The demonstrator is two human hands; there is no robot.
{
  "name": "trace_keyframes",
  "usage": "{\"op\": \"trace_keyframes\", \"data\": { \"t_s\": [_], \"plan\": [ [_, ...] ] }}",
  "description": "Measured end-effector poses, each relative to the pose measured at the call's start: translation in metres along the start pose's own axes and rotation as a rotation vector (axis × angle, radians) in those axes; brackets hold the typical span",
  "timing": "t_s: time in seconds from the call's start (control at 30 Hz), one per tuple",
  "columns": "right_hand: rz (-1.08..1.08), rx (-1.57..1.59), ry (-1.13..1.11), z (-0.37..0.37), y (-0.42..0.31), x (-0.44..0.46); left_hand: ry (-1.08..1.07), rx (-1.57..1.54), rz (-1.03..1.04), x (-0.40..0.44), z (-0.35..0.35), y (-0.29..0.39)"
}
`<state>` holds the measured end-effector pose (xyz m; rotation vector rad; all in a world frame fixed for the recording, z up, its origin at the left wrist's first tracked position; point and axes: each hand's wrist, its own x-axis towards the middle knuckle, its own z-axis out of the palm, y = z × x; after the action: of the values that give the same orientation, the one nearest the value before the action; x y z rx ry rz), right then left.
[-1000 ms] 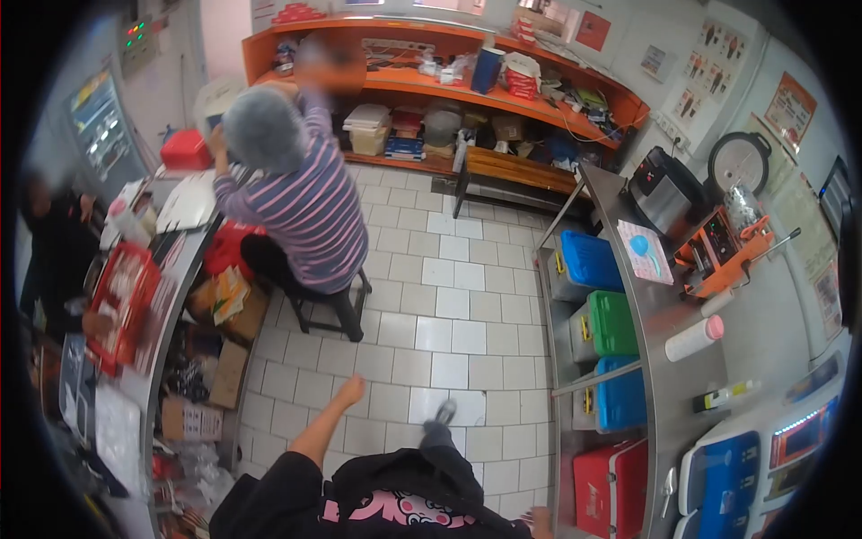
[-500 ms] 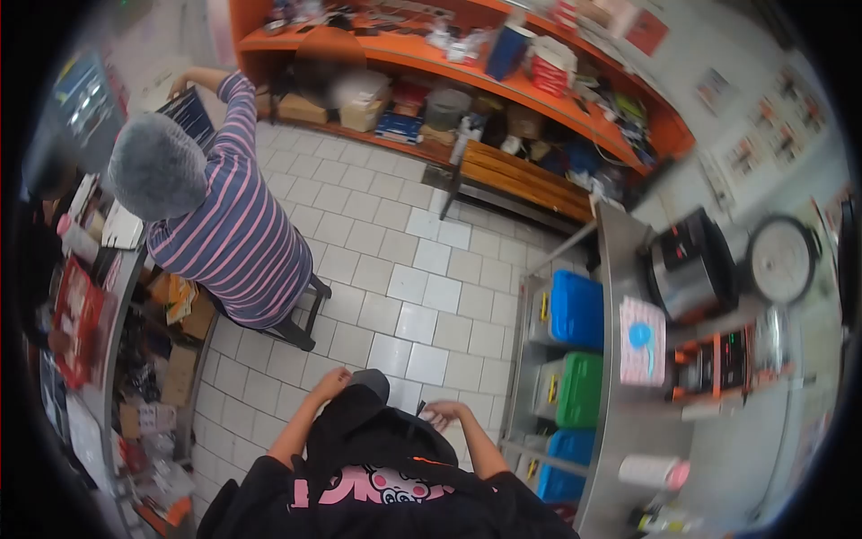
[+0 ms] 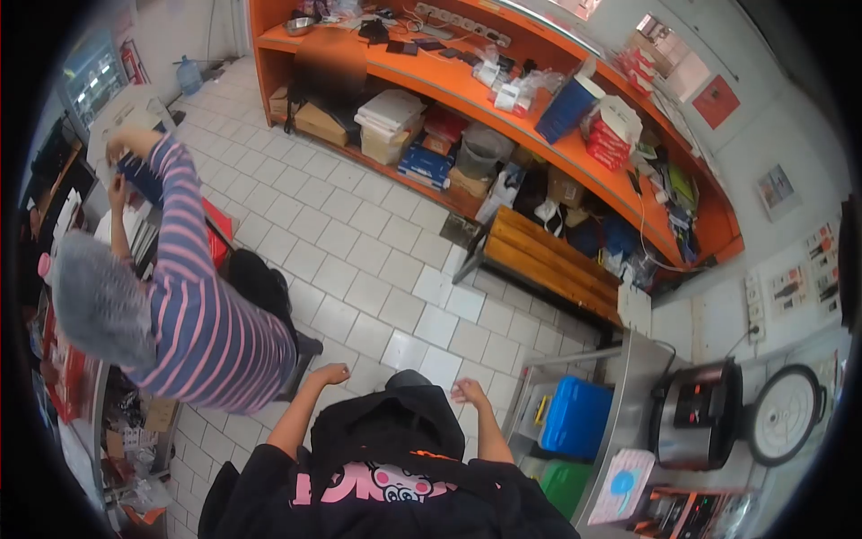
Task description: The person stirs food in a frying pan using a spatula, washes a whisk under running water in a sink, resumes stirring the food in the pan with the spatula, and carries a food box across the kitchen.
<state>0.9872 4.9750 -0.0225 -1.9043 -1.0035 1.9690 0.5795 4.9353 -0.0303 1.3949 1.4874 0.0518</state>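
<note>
My left hand (image 3: 334, 374) is held out in front of my body, fingers curled together. I make out nothing in it. To the right, my right hand (image 3: 468, 392) hangs over the floor with its fingers loosely apart and no object between them. Between my forearms is loose black cloth (image 3: 386, 427) on my front, above a pink print on my black top (image 3: 395, 483). A dark grey rounded shape (image 3: 409, 378) pokes out past the cloth; I cannot tell what it is. Neither hand touches anything I can see.
A person in a striped shirt (image 3: 215, 332) sits at the left, arms raised over a cluttered counter. Ahead are an orange shelf unit (image 3: 377, 52) and a wooden bench (image 3: 548, 265). At the right, a steel table (image 3: 620, 377) holds a cooker (image 3: 696, 413), with a blue-lidded bin (image 3: 575, 418) below.
My view has shifted, so the bench and shelves look nearer and the right table sits lower. My right hand has moved away from a dark strap-like thing near it. The seated person's arms have moved.
</note>
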Motion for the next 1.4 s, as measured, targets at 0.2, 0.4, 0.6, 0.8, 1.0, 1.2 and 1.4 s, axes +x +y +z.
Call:
{"op": "trace_keyframes", "data": {
  "t_s": [0.2, 0.4, 0.6, 0.8, 1.0, 1.2, 1.4],
  "plan": [
    [0.395, 0.132, 0.057, -0.074, -0.004, 0.057, 0.255, -0.441, 0.082, 0.104, -0.124, 0.038],
    [0.341, 0.068, 0.006, -0.116, -0.121, 0.154, 0.256, -1.02, -0.256, 0.164, -0.136, -0.043],
    [0.148, -0.323, 0.036, -0.085, -0.332, 0.36, 0.292, -0.844, -0.455, 0.135, -0.153, -0.061],
    [-0.475, -0.662, -0.069, 0.109, -0.596, 0.474, 0.388, -0.963, -0.62, 0.179, -0.249, -0.098],
    [-0.565, -0.34, -0.48, 0.319, -0.73, 0.491, 0.582, -0.995, -0.608, 0.199, -0.353, -0.159],
    [-0.139, -0.847, -0.568, 0.306, -0.695, 0.627, 0.847, -0.922, -0.461, 0.27, -0.56, -0.232],
    [0.195, -0.916, -0.428, 0.292, -0.78, 0.65, 1.048, -0.855, -0.207, 0.282, -0.812, -0.221]
  ]
}}
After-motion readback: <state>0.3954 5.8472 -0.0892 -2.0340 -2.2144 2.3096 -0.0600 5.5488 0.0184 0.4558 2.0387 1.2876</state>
